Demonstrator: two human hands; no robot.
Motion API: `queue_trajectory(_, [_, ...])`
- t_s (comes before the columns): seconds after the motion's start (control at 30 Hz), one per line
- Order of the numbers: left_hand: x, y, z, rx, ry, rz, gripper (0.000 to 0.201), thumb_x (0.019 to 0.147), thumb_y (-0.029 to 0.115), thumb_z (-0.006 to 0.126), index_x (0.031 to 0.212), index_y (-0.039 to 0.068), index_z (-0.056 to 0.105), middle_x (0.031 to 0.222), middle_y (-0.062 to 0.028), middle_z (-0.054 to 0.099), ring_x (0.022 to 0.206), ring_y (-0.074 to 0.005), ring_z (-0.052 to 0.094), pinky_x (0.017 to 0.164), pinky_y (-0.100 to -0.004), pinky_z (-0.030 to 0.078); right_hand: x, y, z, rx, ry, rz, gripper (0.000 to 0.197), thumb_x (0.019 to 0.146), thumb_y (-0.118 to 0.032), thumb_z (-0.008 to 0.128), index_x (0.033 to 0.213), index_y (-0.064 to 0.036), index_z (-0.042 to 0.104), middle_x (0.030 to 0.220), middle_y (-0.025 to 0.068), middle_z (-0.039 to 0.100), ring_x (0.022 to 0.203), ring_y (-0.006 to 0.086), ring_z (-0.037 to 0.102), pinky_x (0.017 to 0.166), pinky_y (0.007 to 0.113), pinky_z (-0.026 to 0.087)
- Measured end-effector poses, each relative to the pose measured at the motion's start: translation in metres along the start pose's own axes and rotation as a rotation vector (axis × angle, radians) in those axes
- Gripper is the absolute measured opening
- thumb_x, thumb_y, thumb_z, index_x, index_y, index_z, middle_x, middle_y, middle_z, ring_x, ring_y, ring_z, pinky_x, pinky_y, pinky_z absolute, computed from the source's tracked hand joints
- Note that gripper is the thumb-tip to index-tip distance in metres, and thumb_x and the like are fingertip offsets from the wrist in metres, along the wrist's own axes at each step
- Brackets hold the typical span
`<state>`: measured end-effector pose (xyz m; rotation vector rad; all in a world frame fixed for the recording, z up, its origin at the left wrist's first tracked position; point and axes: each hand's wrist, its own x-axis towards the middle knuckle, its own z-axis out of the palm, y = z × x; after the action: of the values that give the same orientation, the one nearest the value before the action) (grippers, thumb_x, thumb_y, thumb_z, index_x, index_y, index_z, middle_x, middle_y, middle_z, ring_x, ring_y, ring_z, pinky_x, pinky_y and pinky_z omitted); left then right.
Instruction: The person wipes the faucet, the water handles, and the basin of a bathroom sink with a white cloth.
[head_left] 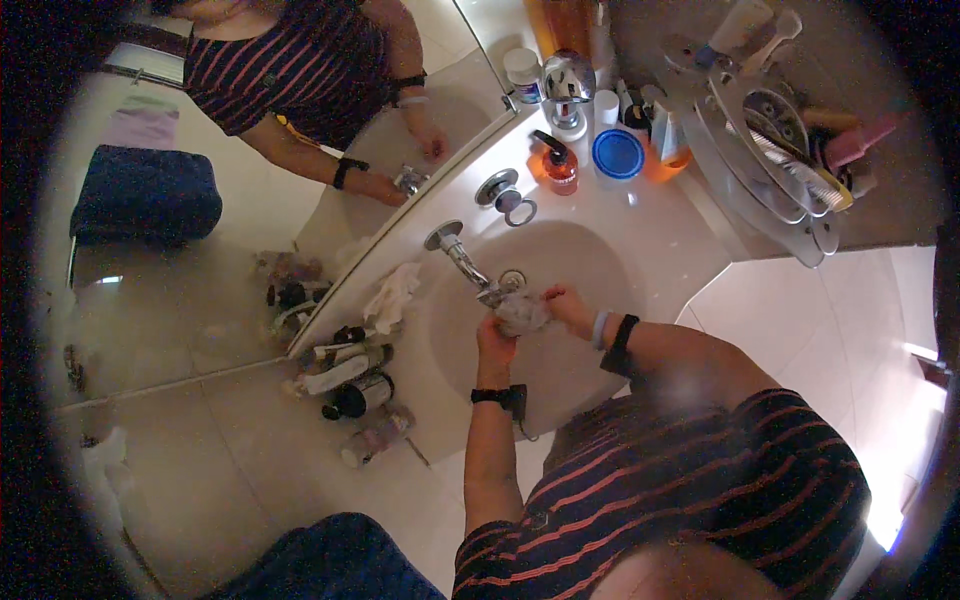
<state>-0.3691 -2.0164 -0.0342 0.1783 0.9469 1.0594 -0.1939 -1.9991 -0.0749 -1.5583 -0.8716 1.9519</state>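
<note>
Over the round white sink basin point(600, 250), a pale, greyish, crumpled wad point(523, 315) is right beneath the mouth of the chrome tap point(462, 258). It looks soft and partly see-through; whether it is cloth, mesh or plastic I cannot make out. My left hand point(495, 342) grips the wad from its near left side, fingers partly hidden by it. At the wad's right edge, my right hand point(570, 310) is closed, thumb and fingers pinching it. The metal drain point(512, 281) shows just beyond the wad.
A crumpled white cloth point(393, 298) lies left of the basin, with several bottles and tubes point(350, 370) nearer me. Behind are a chrome dispenser point(567, 90), an orange pump bottle point(557, 165), a blue-lidded jar point(618, 154) and a rack of brushes point(775, 150). A mirror point(330, 200) borders the counter.
</note>
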Motion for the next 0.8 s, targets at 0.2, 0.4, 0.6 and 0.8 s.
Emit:
queue_trajectory(0.2, [0.0, -0.006, -0.01, -0.126, 0.075, -0.06, 0.035, 0.082, 0.016, 0.046, 0.112, 0.001, 0.053, 0.109, -0.0081, 0.059, 0.098, -0.023, 0.057, 0.085, -0.038, 0.047, -0.009, -0.017, 0.028, 0.003, 0.321, 0.198, 0.053, 0.076, -0.009, 0.065, 0.123, -0.0039, 0.039, 0.1, 0.0072, 0.054, 0.086, 0.019, 0.054, 0.072, 0.029, 0.048])
queue_trajectory(0.4, [-0.001, -0.024, 0.008, -0.178, 0.024, -0.013, 0.027, 0.086, 0.019, 0.049, 0.108, 0.004, 0.055, 0.107, -0.0084, 0.06, 0.096, -0.024, 0.058, 0.086, -0.0395, 0.048, -0.026, -0.022, -0.002, 0.048, -0.516, -0.493, 0.07, 0.076, -0.007, 0.066, 0.133, -0.0077, 0.025, 0.123, 0.0071, 0.044, 0.105, 0.0202, 0.049, 0.088, 0.034, 0.047])
queue_trajectory(0.6, [0.0, -0.017, -0.009, -0.056, -0.065, -0.031, 0.031, 0.082, 0.017, 0.053, 0.111, 0.005, 0.053, 0.108, -0.0064, 0.057, 0.099, -0.0211, 0.054, 0.089, -0.0368, 0.044, 0.005, -0.024, 0.008, 0.247, -0.393, -0.247, 0.024, 0.079, -0.005, 0.061, 0.102, -0.0026, 0.054, 0.094, 0.0055, 0.06, 0.087, 0.0182, 0.058, 0.081, 0.033, 0.05])
queue_trajectory(0.8, [0.012, -0.022, 0.013, -0.044, 0.145, -0.168, 0.033, 0.087, 0.032, 0.053, 0.111, 0.009, 0.051, 0.104, -0.0006, 0.056, 0.092, -0.0191, 0.055, 0.083, -0.0355, 0.046, 0.026, -0.005, 0.011, 0.513, -0.214, -0.109, 0.014, 0.083, -0.011, 0.058, 0.095, -0.0035, 0.056, 0.091, 0.0051, 0.061, 0.081, 0.018, 0.061, 0.072, 0.031, 0.051])
